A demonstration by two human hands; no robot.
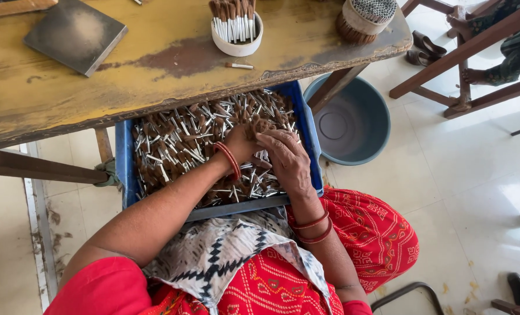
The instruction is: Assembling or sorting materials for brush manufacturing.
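Gathering small brown-and-white sticks (178, 143) in the blue tray (126, 169) on the lap. Left hand (242, 143) closed round a little bundle (262, 124); right hand (286, 160) loosely curled, fingertips on it. Best squaring the ends before lifting. One tray, one white cup (237, 42), one grey bucket (353, 119), sticks beyond counting.

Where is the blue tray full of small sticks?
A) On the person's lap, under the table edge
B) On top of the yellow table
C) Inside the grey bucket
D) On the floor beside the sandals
A: the blue tray rests on the lap, partly under the yellow table, with both hands in the sticks.
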